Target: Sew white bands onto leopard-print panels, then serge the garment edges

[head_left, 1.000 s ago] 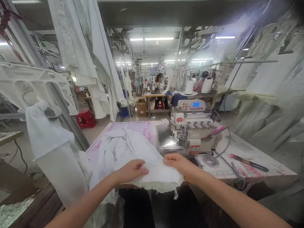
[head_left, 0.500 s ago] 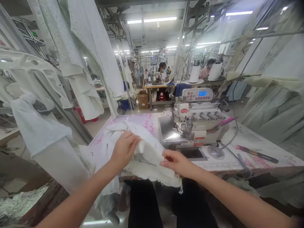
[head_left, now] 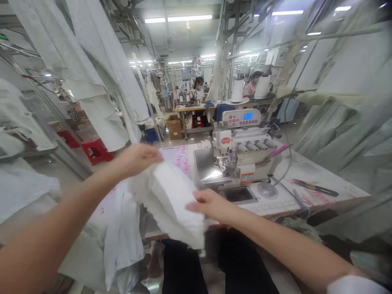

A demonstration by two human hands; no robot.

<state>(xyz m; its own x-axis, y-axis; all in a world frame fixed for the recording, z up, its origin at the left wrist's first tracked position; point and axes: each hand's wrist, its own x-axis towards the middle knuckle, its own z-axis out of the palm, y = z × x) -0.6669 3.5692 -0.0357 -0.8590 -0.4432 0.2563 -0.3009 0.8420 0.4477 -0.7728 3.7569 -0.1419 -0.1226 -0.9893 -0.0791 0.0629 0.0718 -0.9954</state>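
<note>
My left hand (head_left: 136,158) grips the upper edge of a white fabric piece (head_left: 171,200) and holds it raised above the table's left side. My right hand (head_left: 211,205) pinches the same fabric at its right edge, just in front of the overlock sewing machine (head_left: 241,153). The fabric hangs between the two hands and droops past the table's front edge. More white cloth (head_left: 122,237) trails down at the left of the table (head_left: 309,196).
Dark scissors (head_left: 314,187) lie on the table at the right. White garments hang from rails on both sides. Red stools (head_left: 96,150) stand on the floor at the left. Two people sit at work at stations farther back.
My left hand has lifted the fabric up and to the left, off the pile. My right hand has slid slightly left and stayed on the fabric. The view has swung a little to the right.
</note>
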